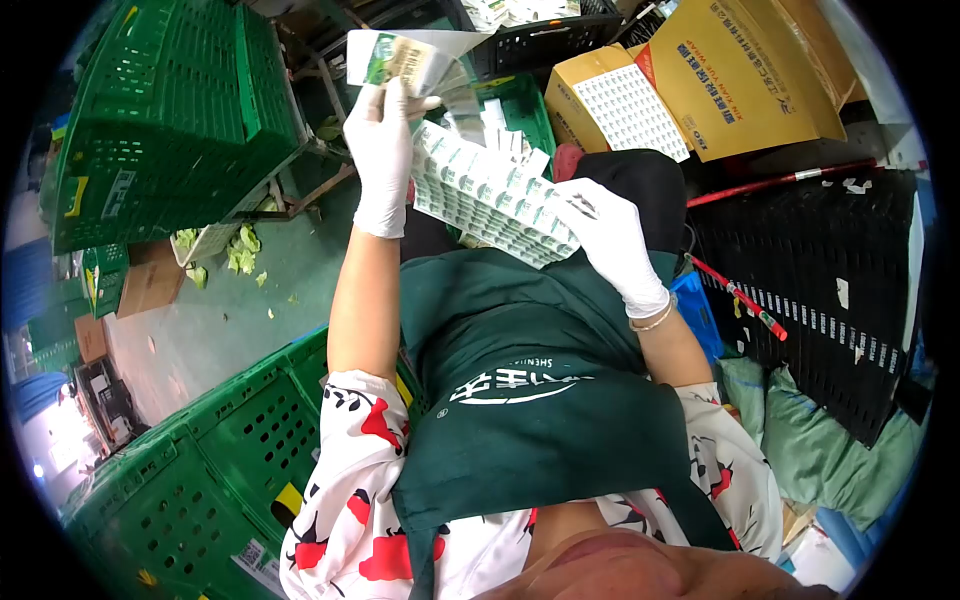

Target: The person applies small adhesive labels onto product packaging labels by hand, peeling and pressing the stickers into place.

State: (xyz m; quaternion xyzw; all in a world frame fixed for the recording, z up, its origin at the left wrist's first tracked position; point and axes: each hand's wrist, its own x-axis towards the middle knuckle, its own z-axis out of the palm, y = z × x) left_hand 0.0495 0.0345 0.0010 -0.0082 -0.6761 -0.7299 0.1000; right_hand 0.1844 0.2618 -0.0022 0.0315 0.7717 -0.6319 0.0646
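Note:
My left hand, in a white glove, pinches a printed packaging bag with a green and tan design and a part that looks like clear film. My right hand, gloved too, grips the right end of a sheet of small green-and-white stickers, which lies tilted above my lap. The sheet's left end comes close to my left wrist; I cannot tell whether they touch. Behind the sheet, a green crate holds white slips or packets, partly hidden.
Stacked green crates stand on a rack at left, with leafy scraps on the floor. A cardboard box and another sticker sheet are at upper right. Black crates and a red pole lie at right.

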